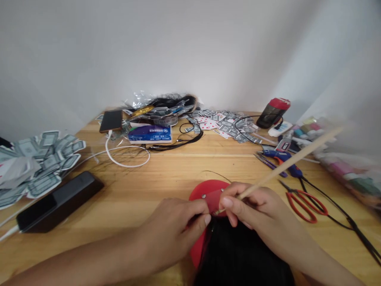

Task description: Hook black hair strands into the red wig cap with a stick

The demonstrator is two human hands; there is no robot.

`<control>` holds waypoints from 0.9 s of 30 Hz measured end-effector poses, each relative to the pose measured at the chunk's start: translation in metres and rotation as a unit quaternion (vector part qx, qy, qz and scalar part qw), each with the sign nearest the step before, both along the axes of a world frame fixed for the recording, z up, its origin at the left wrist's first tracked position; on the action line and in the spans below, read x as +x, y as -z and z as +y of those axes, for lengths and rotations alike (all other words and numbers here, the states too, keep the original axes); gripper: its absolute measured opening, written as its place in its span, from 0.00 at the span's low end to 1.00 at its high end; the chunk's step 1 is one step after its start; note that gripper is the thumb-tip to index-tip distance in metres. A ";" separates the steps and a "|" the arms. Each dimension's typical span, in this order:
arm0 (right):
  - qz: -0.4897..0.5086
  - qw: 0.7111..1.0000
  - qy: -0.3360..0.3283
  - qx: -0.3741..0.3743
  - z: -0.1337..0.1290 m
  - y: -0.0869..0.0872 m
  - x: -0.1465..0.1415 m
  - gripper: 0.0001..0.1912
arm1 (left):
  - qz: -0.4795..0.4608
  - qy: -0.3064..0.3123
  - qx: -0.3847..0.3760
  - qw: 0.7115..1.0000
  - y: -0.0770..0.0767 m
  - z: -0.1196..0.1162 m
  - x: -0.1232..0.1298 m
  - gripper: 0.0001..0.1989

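Low in the view, my right hand is closed around a long pale wooden stick, held like a pen. Its thick end slants up to the right, and its lower tip points down between my hands. Facing it, my left hand pinches thumb and forefinger together near that tip; what lies between them is hidden. Under both hands is a red rounded piece with small pale dots. A black, dark-sheened piece, possibly hair or cloth, covers its near side and runs off the bottom edge.
Red-handled scissors, a blue glue gun and its cord lie right. Left are a black box-like device and paper cut-outs. Behind are a phone, a blue tissue pack and scattered playing cards.
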State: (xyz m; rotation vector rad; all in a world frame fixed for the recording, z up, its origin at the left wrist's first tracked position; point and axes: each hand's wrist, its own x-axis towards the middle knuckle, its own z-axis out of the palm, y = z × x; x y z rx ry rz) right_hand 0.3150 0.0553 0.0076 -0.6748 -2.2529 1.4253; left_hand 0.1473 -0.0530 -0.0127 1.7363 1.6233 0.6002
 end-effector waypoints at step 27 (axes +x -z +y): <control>-0.005 0.999 0.040 -0.030 0.000 0.007 0.001 0.23 | 0.218 0.111 0.337 0.909 0.022 -0.028 -0.017 0.10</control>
